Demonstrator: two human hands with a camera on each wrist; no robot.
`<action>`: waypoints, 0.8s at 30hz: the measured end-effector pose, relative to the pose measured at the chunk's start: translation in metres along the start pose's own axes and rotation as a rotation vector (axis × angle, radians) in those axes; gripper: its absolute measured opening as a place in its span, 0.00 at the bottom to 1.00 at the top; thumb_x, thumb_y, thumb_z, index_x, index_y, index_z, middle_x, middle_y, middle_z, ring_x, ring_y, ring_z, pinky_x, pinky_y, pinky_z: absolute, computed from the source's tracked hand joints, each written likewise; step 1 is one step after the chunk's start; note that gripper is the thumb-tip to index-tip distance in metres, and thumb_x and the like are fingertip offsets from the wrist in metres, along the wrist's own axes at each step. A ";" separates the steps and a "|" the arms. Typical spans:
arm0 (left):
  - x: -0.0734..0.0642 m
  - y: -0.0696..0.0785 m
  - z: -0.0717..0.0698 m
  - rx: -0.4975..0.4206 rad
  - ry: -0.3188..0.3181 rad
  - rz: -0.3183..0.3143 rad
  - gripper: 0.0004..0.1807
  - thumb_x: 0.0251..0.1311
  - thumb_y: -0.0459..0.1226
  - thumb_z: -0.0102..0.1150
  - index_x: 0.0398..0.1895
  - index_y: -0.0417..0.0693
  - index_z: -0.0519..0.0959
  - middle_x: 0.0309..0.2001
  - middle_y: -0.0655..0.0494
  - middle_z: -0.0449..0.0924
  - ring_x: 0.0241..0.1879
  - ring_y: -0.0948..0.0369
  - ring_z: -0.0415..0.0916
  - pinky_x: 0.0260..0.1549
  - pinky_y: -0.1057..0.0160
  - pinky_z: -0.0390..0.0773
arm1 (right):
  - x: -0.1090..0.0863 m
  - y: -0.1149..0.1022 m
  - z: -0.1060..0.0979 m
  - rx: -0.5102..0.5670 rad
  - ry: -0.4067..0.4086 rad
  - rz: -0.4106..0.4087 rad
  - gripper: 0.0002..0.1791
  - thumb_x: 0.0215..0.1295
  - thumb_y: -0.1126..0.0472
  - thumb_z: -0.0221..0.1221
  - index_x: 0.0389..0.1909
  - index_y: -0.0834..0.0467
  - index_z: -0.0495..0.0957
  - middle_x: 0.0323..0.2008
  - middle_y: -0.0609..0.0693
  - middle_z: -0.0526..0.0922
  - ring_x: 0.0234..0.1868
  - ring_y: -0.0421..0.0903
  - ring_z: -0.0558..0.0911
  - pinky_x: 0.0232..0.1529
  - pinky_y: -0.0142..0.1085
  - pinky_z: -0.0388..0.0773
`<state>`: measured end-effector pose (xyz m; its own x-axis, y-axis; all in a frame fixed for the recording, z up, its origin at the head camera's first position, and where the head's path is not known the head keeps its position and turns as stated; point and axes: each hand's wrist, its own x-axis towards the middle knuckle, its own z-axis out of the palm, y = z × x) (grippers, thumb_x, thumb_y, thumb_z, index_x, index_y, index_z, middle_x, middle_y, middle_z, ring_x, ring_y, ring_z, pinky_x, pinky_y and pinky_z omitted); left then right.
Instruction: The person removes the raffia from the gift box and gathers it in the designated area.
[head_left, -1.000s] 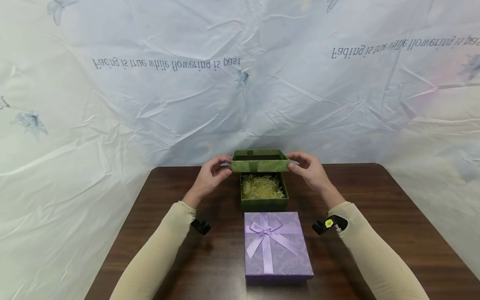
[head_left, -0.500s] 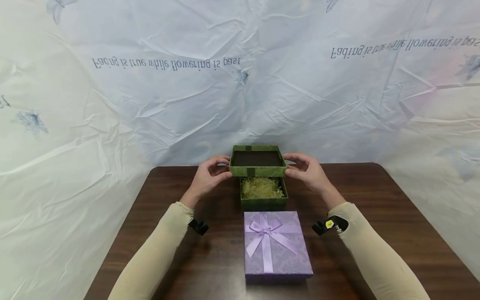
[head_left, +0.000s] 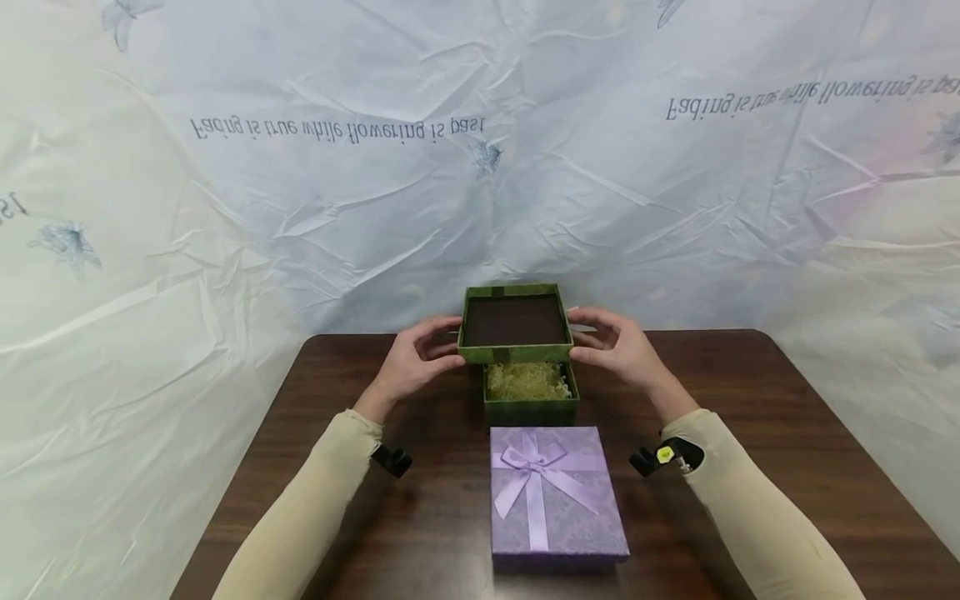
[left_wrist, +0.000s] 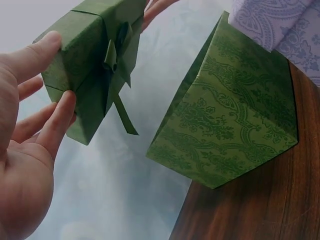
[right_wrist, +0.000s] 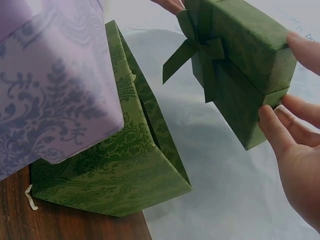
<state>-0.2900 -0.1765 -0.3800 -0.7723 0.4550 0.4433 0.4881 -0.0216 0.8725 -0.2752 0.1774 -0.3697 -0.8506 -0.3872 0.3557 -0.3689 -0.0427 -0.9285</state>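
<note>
Between both hands a green gift box lid (head_left: 514,322) is held up above its box, tilted so its dark inside faces the head view. My left hand (head_left: 411,360) grips the left end, thumb and fingertips on the side wall. At the opposite end my right hand (head_left: 628,357) holds the lid the same way. A green ribbon bow (right_wrist: 207,50) shows on the lid's outer face in both wrist views. Below stands the green patterned box bottom (head_left: 531,412), uncovered, with pale shredded paper (head_left: 525,381) inside; the lid hides its back part.
A purple gift box (head_left: 566,525) with a lilac ribbon bow (head_left: 534,463) sits right in front of the green box on the dark wooden table (head_left: 315,417). White printed sheeting (head_left: 360,192) rises behind the table. A paper shred (right_wrist: 31,198) lies beside the green box.
The green lid has tipped further, showing more of its inside, and its near edge has come lower over the box bottom. Both hands keep their grip; the purple box stays put.
</note>
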 end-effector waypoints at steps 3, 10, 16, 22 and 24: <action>-0.002 0.009 0.001 0.032 -0.008 0.004 0.31 0.55 0.22 0.65 0.63 0.26 0.68 0.63 0.30 0.66 0.60 0.38 0.70 0.57 0.58 0.79 | -0.001 0.000 0.001 -0.005 -0.011 -0.001 0.32 0.57 0.74 0.66 0.62 0.76 0.65 0.62 0.65 0.70 0.59 0.43 0.78 0.59 0.34 0.78; -0.006 0.025 0.000 0.107 -0.010 0.001 0.29 0.55 0.23 0.65 0.61 0.24 0.69 0.63 0.31 0.67 0.63 0.39 0.68 0.57 0.54 0.79 | 0.001 -0.001 0.005 -0.011 -0.025 -0.007 0.33 0.56 0.75 0.66 0.62 0.76 0.65 0.61 0.67 0.70 0.58 0.47 0.79 0.58 0.36 0.79; -0.008 0.026 -0.003 0.098 0.001 -0.016 0.29 0.55 0.23 0.65 0.61 0.25 0.70 0.63 0.32 0.67 0.64 0.41 0.68 0.57 0.57 0.79 | 0.003 -0.001 0.009 -0.014 -0.039 -0.003 0.35 0.56 0.75 0.66 0.63 0.78 0.63 0.62 0.70 0.68 0.59 0.48 0.79 0.57 0.37 0.80; -0.011 0.026 -0.006 0.104 0.010 -0.005 0.29 0.54 0.22 0.65 0.61 0.24 0.69 0.63 0.30 0.66 0.64 0.41 0.66 0.57 0.55 0.78 | 0.006 0.000 0.011 -0.067 -0.045 0.014 0.33 0.58 0.72 0.66 0.65 0.73 0.65 0.64 0.71 0.66 0.58 0.47 0.80 0.56 0.37 0.80; -0.013 0.026 -0.007 0.106 0.017 -0.001 0.29 0.54 0.22 0.65 0.61 0.23 0.69 0.63 0.30 0.66 0.64 0.41 0.66 0.57 0.54 0.78 | 0.008 0.001 0.012 -0.090 -0.051 0.026 0.33 0.59 0.71 0.66 0.65 0.72 0.65 0.64 0.71 0.66 0.59 0.51 0.79 0.56 0.37 0.80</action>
<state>-0.2706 -0.1893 -0.3611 -0.7794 0.4397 0.4462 0.5264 0.0735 0.8470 -0.2782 0.1635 -0.3685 -0.8411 -0.4335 0.3235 -0.3808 0.0497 -0.9233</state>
